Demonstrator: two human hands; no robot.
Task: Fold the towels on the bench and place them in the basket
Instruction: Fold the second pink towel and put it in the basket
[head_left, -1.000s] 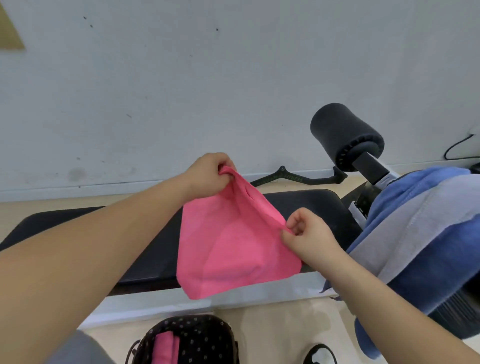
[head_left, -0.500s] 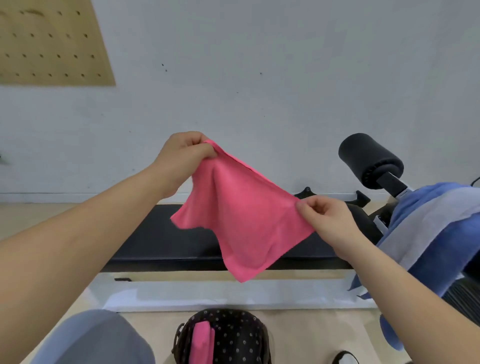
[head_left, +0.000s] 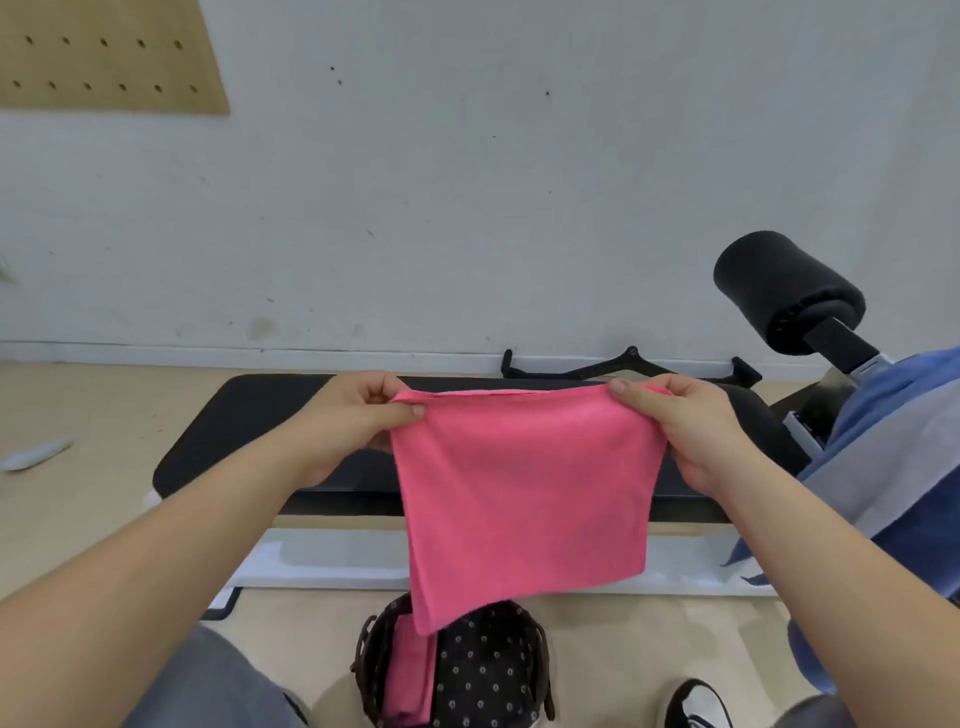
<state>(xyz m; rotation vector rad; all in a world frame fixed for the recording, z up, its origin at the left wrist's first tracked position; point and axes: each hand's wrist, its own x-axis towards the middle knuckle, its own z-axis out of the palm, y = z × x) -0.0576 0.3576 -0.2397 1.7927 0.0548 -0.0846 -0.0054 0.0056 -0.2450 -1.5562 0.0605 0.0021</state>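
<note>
Left hand (head_left: 358, 421), right hand (head_left: 680, 426) now level; pink towel (head_left: 524, 499) doubled, hanging flat.

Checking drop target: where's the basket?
Head view, bottom centre: the polka-dot basket sits on the floor in front of the bench, below the held pink towel.

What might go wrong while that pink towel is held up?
The pink towel hangs doubled in mid-air, pinched at its top corners by the left hand and right hand; one slip could undo the fold. Its bottom corner dangles over the basket, so it might snag the rim.
</note>
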